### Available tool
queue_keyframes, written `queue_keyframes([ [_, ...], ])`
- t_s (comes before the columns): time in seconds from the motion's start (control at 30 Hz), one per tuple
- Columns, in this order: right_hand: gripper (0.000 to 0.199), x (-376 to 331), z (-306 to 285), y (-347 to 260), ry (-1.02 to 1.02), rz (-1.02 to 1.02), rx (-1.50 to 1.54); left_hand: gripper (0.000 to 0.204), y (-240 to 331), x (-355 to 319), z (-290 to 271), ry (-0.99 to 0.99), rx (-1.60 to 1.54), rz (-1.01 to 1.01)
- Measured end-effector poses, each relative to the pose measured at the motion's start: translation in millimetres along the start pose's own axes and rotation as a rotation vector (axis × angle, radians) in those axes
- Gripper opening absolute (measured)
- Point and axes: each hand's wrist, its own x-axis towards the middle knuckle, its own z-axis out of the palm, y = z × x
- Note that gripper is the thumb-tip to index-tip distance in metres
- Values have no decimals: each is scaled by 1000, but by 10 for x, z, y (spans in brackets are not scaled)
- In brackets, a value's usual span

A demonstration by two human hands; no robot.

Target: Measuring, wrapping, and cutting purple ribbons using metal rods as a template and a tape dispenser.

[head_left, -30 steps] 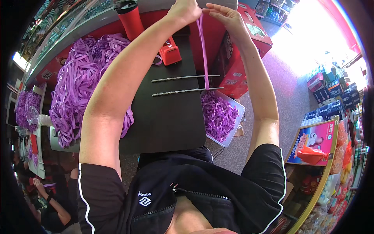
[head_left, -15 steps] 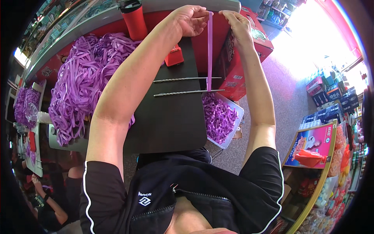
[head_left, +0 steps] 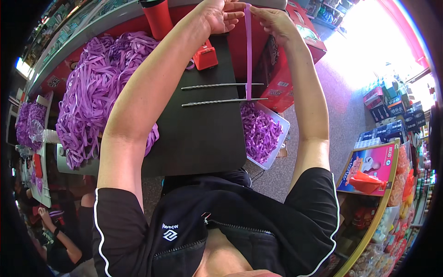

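Left hand [head_left: 220, 17], red tumbler [head_left: 157, 21] cropped above

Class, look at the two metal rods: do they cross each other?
No, the far rod and the near rod lie side by side with a gap between them.

White lettering and a white diamond-shaped emblem [head_left: 170, 235] mark the chest of a black top [head_left: 221, 196], below the desk's [head_left: 198, 143] near edge; the lettering appears upside down. Beyond the desk's right edge, a red carton [head_left: 273, 92] carries dark print and a small pale label [head_left: 283, 84]. Farther right, dark blue boxes [head_left: 383, 113] bear white characters, and a pink-and-blue display board [head_left: 386, 161] shows pale characters, too small to read reliably.
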Motion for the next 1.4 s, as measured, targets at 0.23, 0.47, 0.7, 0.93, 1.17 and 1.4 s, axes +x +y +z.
queue_keyframes([
  [0.23,27,18,-95,-31,28,-86,-33,33,15,-18,20,-36,-13,-4],
  [0.47,26,53,-146,-13,-173,112,331,28,-78,-16,-1,-30,18,102],
  [0.7,29,142,-199,-85,-392,292,685,18,-228,9,84,110,403,556],
  [0.93,32,338,-194,24,-322,257,462,21,-1049,-411,34,225,875,766],
  [1.17,32,607,-242,686,-284,304,442,18,-1545,-727,-153,67,1323,878],
  [1.4,30,735,-21,1286,-275,386,441,28,-1730,-742,-193,-13,1423,1018],
])
